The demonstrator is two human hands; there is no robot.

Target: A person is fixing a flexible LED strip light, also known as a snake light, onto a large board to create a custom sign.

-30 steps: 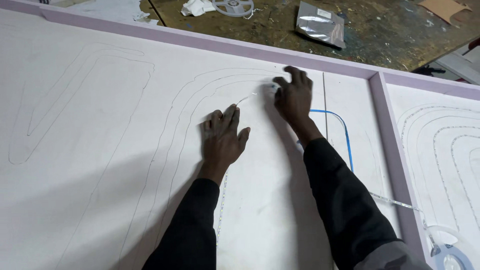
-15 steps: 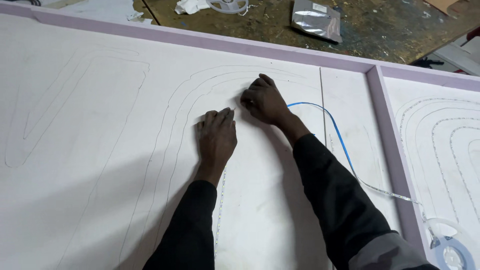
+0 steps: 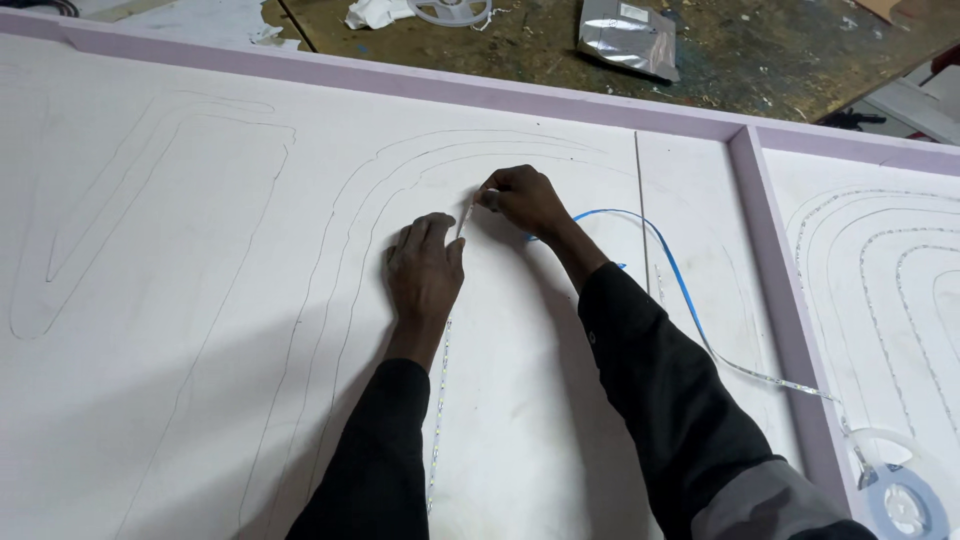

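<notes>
A large white panel (image 3: 200, 300) with a purple frame carries curved drawn lines. My left hand (image 3: 425, 268) lies flat on the panel, fingers pressing down on a thin white light strip (image 3: 438, 400) that runs toward me along one line. My right hand (image 3: 520, 198) pinches the strip's free end just above and right of the left hand. From under the right hand a blue backing tape (image 3: 670, 262) loops right and trails down to a reel (image 3: 905, 500) at the lower right.
A purple divider (image 3: 780, 290) separates this panel from a second white panel (image 3: 880, 260) with strips laid in curves. Beyond the top frame a worn wooden bench holds a silver foil bag (image 3: 625, 38), a white empty reel (image 3: 450, 10) and paper scraps.
My right hand has moved left and down along the curve with the strip end, closer to my left hand. The blue tape loop has trailed after it.
</notes>
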